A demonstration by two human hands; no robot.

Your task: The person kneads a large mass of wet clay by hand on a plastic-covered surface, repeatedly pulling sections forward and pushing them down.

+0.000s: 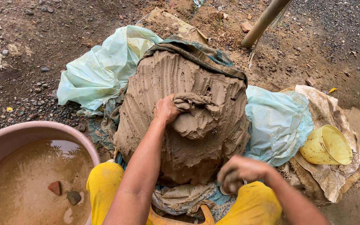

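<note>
— What's the clay mound (176, 83) like?
— Grey-brown, grooved, heaped on pale plastic sheeting (101, 71) at centre. The left hand (166, 109) curls its fingers around a torn lump (194, 118).
— The right hand (240, 173)?
— Fingers closed together at the mound's near edge. A basin (5, 135) of muddy water crowds the left; a yellow tub (328, 146) lies right.

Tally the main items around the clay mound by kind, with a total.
Clay mound: 1
Pale green plastic sheets: 2
Pink basin of muddy water: 1
Yellow bucket on its side: 1
Burlap sack: 1
Bamboo pole: 1
Total: 7
The left hand grips a clay lump; the right hand is closed, contents unclear.
</note>
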